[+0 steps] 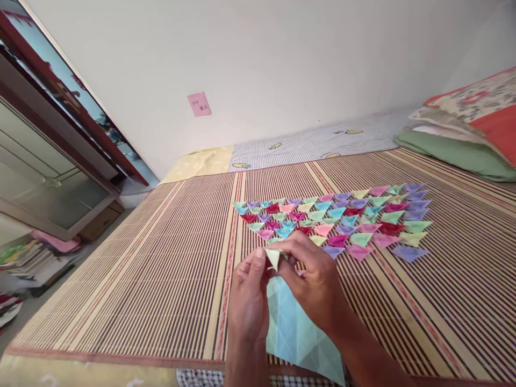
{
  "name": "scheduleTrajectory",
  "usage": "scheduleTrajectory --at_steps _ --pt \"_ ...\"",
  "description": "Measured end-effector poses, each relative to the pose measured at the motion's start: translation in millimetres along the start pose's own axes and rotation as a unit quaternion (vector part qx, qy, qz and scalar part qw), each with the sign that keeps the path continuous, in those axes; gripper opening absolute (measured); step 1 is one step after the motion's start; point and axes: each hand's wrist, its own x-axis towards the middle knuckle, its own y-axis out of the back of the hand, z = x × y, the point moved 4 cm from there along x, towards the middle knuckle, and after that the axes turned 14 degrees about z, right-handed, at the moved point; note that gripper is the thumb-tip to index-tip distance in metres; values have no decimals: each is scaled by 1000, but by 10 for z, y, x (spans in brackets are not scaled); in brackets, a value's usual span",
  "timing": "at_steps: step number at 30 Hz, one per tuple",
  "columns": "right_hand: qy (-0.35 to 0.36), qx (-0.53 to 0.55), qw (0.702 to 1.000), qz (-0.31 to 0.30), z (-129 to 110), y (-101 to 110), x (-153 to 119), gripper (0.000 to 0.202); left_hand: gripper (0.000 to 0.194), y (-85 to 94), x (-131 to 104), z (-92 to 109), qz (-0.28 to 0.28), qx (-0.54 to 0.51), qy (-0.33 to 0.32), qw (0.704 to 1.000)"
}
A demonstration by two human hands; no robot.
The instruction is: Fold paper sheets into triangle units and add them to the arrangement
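Between my two hands is a small pale green folded paper (273, 258), pointed at its lower end. My left hand (249, 290) pinches its left side with the thumb on top. From the right, my right hand (312, 271) holds the other side, its fingers bent around the paper. Under my wrists a creased light blue paper sheet (300, 328) lies on the striped mat. Just beyond my hands, rows of small folded papers (323, 230) in many colours are spread out, some partly hidden by my right hand.
The striped bamboo mat (161, 269) covers the bed. At the far right lie a green cushion (455, 156) and a floral and red pillow (484, 107). A pink note (199, 104) is on the wall. Books (34, 258) are stacked at the far left.
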Motion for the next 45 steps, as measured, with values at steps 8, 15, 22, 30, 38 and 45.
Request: scheduleTrajectory --at_steps 8,15,22,30,38,45 --pt "75 -95 992 26 57 -46 -69 31 21 -60 -43 14 -16 -40 62 997" --pt "82 -133 987 28 44 -29 -52 33 28 -99 -53 -14 -36 -13 68 997" --pt "55 -119 991 20 92 -19 -42 27 24 -97 -17 -58 -20 -22 79 996" --pt "-79 -1 990 -118 108 66 79 37 22 29 66 -44 54 -4 -14 998" --pt "-139 1 981 -138 164 155 121 16 12 80 2 63 117 62 -141 981" --pt "-110 5 987 -120 105 87 84 28 30 62 -21 78 90 141 -177 970"
